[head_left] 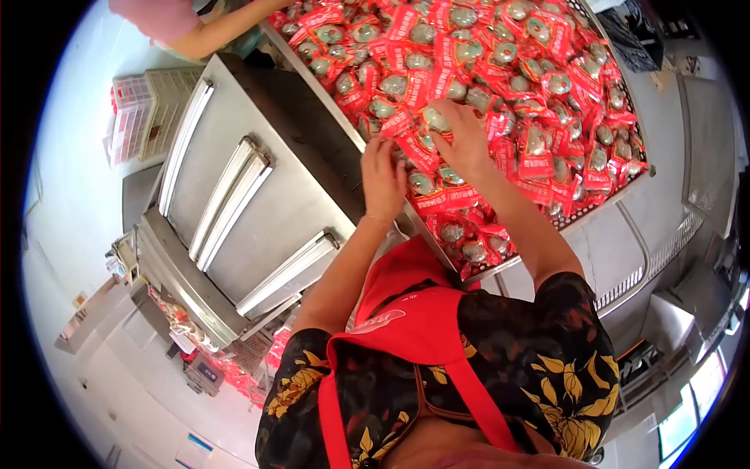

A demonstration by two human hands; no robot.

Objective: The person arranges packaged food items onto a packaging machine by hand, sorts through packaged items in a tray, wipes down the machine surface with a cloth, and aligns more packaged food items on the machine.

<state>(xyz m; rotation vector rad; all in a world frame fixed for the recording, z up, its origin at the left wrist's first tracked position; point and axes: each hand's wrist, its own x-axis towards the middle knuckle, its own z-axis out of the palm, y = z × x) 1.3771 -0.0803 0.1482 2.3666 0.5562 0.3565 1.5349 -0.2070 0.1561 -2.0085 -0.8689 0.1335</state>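
Observation:
Many egg packets [535, 141], red and clear plastic around grey-green eggs, cover a large perforated tray [574, 221]. My right hand [466, 144] reaches over the tray, its thumb and fingers closed around one packaged egg [436, 119]. At the tray's left rim is my left hand [381, 181], fingers stretched forward and slightly apart. Its fingertips lie beside the nearest red packets, and whether they touch one is hard to make out. Nothing shows in its grasp.
A stainless steel cabinet [234, 180] with long pale handles stands to the left of the tray. Another person's arm [226, 30] reaches in at the upper left. Plastic crates [148, 113] stand by the wall, and a black plastic bag [629, 35] lies at the upper right.

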